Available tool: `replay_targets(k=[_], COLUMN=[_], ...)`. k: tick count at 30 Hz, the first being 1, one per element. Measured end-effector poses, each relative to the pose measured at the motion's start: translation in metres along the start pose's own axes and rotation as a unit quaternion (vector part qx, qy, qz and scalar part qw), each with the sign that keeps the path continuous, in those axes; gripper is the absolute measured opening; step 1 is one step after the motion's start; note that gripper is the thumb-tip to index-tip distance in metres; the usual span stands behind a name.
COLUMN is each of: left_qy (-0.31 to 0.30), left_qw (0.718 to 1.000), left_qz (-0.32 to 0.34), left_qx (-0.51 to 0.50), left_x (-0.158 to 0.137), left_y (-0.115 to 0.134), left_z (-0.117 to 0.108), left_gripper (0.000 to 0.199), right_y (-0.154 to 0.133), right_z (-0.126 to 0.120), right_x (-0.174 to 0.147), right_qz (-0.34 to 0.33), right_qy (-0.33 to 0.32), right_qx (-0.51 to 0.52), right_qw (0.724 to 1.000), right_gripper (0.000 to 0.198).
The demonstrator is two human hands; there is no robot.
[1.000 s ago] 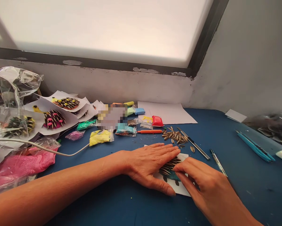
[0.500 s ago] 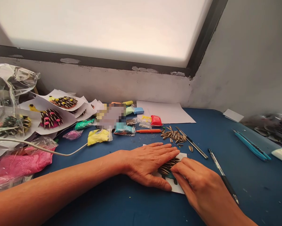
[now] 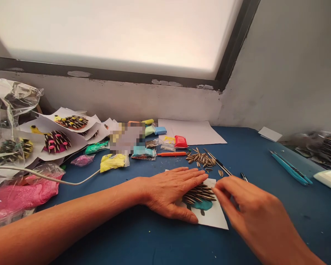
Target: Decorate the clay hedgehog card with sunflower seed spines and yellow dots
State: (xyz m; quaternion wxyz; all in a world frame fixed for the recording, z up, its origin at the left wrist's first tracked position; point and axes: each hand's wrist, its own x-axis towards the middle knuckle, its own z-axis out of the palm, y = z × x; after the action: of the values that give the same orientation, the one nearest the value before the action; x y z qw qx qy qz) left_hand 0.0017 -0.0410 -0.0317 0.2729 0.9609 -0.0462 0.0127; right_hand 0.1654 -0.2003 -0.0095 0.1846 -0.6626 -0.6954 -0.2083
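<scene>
My left hand (image 3: 172, 193) lies flat with fingers stretched over a small white card (image 3: 213, 219). On the card is a hedgehog shape of teal clay (image 3: 202, 205), its back set with striped sunflower seeds (image 3: 200, 193); my left fingers cover part of it. My right hand (image 3: 245, 206) is at the card's right edge, thumb and forefinger pinched close to the seed tips. Whatever the pinch may hold is too small to make out. Beyond the hands lies a pile of loose sunflower seeds (image 3: 201, 159).
A metal tool with a dark grip (image 3: 219, 163), an orange tool (image 3: 172, 154) and blue tweezers (image 3: 289, 167) lie around. Bags of yellow clay (image 3: 114, 162) and red clay (image 3: 180, 141) stand behind. Finished seed hedgehog cards (image 3: 57, 141) pile up at left. A cable (image 3: 79, 183) crosses there.
My right hand has drawn back to the right from the clay shape, uncovering its teal lower edge and covering most of the pen. My left hand stays flat on the card.
</scene>
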Motion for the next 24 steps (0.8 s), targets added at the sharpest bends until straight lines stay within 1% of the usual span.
replay_targets(k=[4, 8, 13, 18, 24], left_qy=[-0.001, 0.015, 0.024, 0.049, 0.033], left_qw=[1.000, 1.000, 0.999, 0.999, 0.999], left_qz=[-0.008, -0.006, -0.017, -0.008, -0.019], left_qx=[-0.003, -0.008, -0.027, -0.013, -0.035], left_x=[0.000, -0.001, -0.002, -0.002, -0.003], left_y=[0.001, 0.002, 0.003, 0.004, -0.001], left_z=[-0.001, -0.001, -0.004, -0.006, -0.003], left_gripper=[0.097, 0.099, 0.097, 0.096, 0.093], right_y=[0.029, 0.045, 0.045, 0.045, 0.052], right_z=[0.004, 0.015, 0.024, 0.032, 0.041], right_x=[0.000, 0.000, 0.009, 0.021, 0.021], right_qz=[0.044, 0.043, 0.017, 0.016, 0.015], right_qy=[-0.007, -0.022, -0.038, -0.069, -0.102], right_qx=[-0.054, -0.043, -0.009, -0.010, -0.008], right_qw=[0.998, 0.998, 0.999, 0.997, 0.995], right_gripper=[0.040, 0.042, 0.041, 0.029, 0.027])
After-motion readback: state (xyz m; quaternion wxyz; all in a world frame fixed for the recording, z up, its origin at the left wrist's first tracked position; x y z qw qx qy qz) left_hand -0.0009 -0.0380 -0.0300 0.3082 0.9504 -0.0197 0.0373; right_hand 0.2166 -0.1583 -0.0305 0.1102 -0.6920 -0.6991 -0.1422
